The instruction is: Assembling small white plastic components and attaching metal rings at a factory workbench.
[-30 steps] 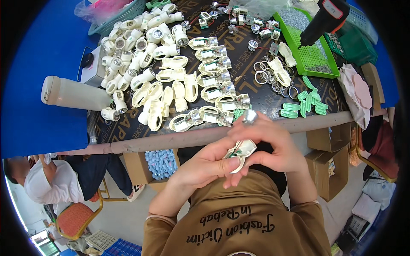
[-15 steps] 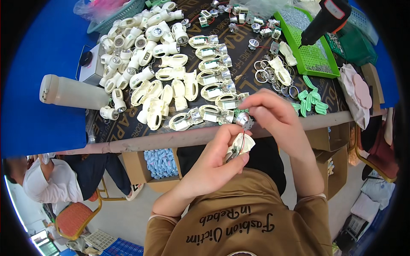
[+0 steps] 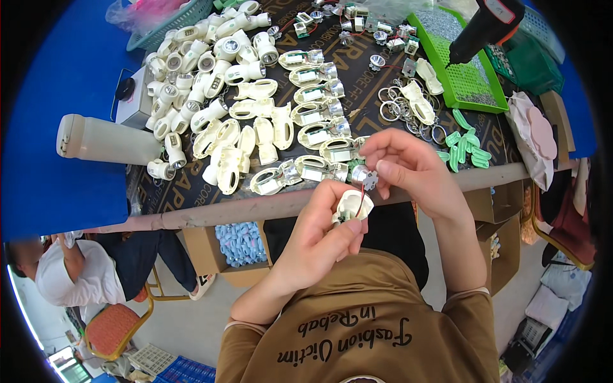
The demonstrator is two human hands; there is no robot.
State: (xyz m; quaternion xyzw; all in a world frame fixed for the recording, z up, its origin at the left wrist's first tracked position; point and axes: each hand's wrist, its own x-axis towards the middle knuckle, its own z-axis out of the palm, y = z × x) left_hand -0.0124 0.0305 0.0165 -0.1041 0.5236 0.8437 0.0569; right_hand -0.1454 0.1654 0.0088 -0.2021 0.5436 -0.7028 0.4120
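My left hand is closed around a cream half-shell of a small flashlight, its hollow side facing up. Red wire runs from inside this shell to a silver reflector with a star-shaped LED board. My right hand has its thumb and fingers curled at that reflector, gripping it just above the shell. Beyond my hands, a column of open flashlight halves fitted with circuit boards and reflectors lies on the table. Bare cream shells are spread left of them.
Assembled white flashlights are piled at the left, near a pale bottle. Key rings, green plastic strips and a green tray under a power screwdriver lie right. Below the table is a box of blue parts.
My left hand has shifted slightly left, turning the shell's hollow more upward. The fingers of my right hand have changed their grip at the reflector, with the thumb now showing beside it.
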